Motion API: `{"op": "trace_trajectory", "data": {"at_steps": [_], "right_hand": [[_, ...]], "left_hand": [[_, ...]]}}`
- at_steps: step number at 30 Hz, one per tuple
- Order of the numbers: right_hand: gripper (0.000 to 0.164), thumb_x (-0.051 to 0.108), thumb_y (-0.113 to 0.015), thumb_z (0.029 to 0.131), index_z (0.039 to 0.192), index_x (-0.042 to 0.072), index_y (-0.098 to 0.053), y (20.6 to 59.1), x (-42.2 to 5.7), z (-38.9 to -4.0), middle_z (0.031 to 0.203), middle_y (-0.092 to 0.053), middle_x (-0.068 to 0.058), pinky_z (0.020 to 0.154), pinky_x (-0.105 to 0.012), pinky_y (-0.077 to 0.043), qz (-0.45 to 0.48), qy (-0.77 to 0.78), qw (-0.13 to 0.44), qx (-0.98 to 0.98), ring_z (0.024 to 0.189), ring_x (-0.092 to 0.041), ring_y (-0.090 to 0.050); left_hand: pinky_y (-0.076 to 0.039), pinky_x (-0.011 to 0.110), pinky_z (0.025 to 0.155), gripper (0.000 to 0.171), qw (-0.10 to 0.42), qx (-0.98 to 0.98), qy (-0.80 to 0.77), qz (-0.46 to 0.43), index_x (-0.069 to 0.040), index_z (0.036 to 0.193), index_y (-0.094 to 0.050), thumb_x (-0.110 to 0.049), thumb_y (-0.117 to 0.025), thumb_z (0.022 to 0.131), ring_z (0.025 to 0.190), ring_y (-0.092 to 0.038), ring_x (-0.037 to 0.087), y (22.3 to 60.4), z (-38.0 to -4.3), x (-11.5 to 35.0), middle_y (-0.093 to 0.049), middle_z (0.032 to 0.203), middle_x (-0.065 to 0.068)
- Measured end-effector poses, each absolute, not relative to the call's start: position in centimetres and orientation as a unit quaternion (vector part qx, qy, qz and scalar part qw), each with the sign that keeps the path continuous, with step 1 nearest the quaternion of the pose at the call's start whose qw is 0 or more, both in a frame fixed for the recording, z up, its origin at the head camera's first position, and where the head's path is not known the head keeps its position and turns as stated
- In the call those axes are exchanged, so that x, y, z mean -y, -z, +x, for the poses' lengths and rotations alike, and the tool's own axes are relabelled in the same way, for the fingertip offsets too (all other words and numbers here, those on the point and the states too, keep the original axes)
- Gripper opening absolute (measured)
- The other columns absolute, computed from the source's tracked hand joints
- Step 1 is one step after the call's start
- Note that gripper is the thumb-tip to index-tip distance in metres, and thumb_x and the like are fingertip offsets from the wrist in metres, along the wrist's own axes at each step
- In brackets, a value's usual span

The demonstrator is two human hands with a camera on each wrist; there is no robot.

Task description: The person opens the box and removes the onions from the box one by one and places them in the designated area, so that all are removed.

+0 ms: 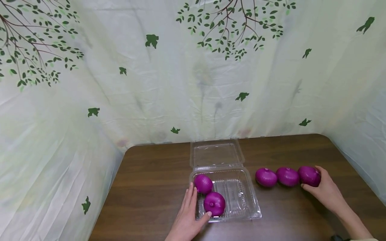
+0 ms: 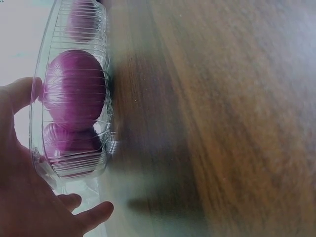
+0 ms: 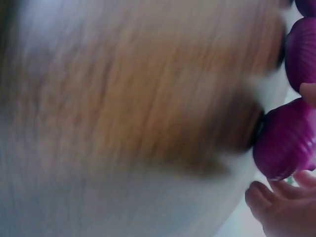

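Observation:
My right hand (image 1: 328, 193) grips the rightmost red onion (image 1: 309, 176), thumb on its near side and fingers around its far right. Two more red onions, a middle one (image 1: 287, 176) and a left one (image 1: 266, 177), sit beside it in a row. To the left is a clear plastic clamshell container (image 1: 241, 192), its lid (image 1: 216, 155) folded back. Two red onions, one behind (image 1: 203, 183) and one in front (image 1: 214, 204), lie in its left half. Along the container's left side rests my left hand (image 1: 187, 217), fingers straight, thumb over the front rim near the front onion.
The brown wooden table (image 1: 144, 194) has rounded far corners. A pale curtain (image 1: 163, 87) printed with leaves and branches hangs behind it and along both sides. The raised lid reaches close to the table's back edge.

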State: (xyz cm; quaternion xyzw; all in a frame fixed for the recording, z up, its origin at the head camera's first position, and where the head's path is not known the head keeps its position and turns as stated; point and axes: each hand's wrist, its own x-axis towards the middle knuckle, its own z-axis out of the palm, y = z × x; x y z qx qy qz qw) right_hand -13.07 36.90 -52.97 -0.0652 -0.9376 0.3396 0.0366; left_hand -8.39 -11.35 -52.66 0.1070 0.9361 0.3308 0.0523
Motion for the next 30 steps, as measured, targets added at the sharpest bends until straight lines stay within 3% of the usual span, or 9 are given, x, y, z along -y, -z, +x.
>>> {"op": "trace_trajectory", "data": {"at_steps": [6, 10, 13, 18, 25, 30], "right_hand": [[0.084, 0.015, -0.082, 0.077, 0.136, -0.019, -0.033, 52.6, -35.1, -12.3, 0.122, -0.045, -0.041, 0.077, -0.066, -0.043, -0.017, -0.322, 0.142, 0.936, 0.104, -0.056, -0.047], [0.079, 0.007, -0.082, 0.073, 0.136, -0.014, -0.038, 52.2, -33.2, -11.7, 0.131, -0.042, -0.039, 0.097, -0.070, -0.029, 0.019, -0.317, 0.199, 0.927, 0.117, -0.058, -0.038], [0.079, 0.005, -0.081, 0.073, 0.138, -0.011, -0.039, 51.9, -31.8, -11.3, 0.137, -0.039, -0.038, 0.111, -0.064, -0.014, 0.036, -0.314, 0.223, 0.922, 0.128, -0.057, -0.030], [0.079, 0.005, -0.082, 0.068, 0.136, -0.008, -0.045, 51.7, -29.6, -10.9, 0.137, -0.043, -0.034, 0.116, -0.053, -0.013, 0.073, -0.297, 0.266, 0.914, 0.130, -0.053, -0.033], [0.073, 0.008, -0.079, 0.068, 0.134, -0.004, -0.051, 51.7, -26.8, -10.6, 0.139, -0.046, -0.027, 0.117, -0.046, -0.017, 0.121, -0.290, 0.290, 0.904, 0.130, -0.049, -0.035], [0.069, 0.007, -0.078, 0.070, 0.134, -0.002, -0.053, 51.7, -24.6, -10.2, 0.141, -0.047, -0.022, 0.116, -0.028, -0.016, 0.143, -0.306, 0.277, 0.899, 0.127, -0.047, -0.039]], "left_hand": [[-0.026, 0.062, 0.109, 0.099, 0.045, -0.936, -0.330, 0.114, -0.007, 0.157, -0.018, -0.061, -0.061, 0.087, 0.148, -0.009, 0.034, 52.7, -8.2, 11.4, 0.001, 0.165, 0.001], [-0.026, 0.064, 0.108, 0.099, 0.050, -0.936, -0.331, 0.111, -0.008, 0.158, -0.017, -0.062, -0.061, 0.087, 0.148, -0.008, 0.034, 52.7, -8.3, 11.4, 0.001, 0.165, 0.000], [-0.026, 0.064, 0.108, 0.099, 0.050, -0.936, -0.330, 0.109, -0.008, 0.158, -0.017, -0.063, -0.061, 0.087, 0.148, -0.008, 0.034, 52.8, -8.3, 11.4, 0.001, 0.165, 0.000], [-0.026, 0.063, 0.108, 0.099, 0.047, -0.937, -0.328, 0.110, -0.009, 0.158, -0.016, -0.063, -0.060, 0.087, 0.148, -0.008, 0.034, 52.8, -8.3, 11.4, 0.001, 0.165, 0.000], [-0.026, 0.064, 0.108, 0.100, 0.050, -0.936, -0.330, 0.109, -0.010, 0.158, -0.016, -0.064, -0.059, 0.087, 0.149, -0.007, 0.034, 52.7, -8.3, 11.3, 0.001, 0.165, -0.001], [-0.026, 0.062, 0.109, 0.099, 0.053, -0.935, -0.333, 0.108, -0.010, 0.158, -0.015, -0.063, -0.060, 0.087, 0.149, -0.008, 0.032, 52.8, -8.3, 11.3, 0.002, 0.165, -0.001]]}}
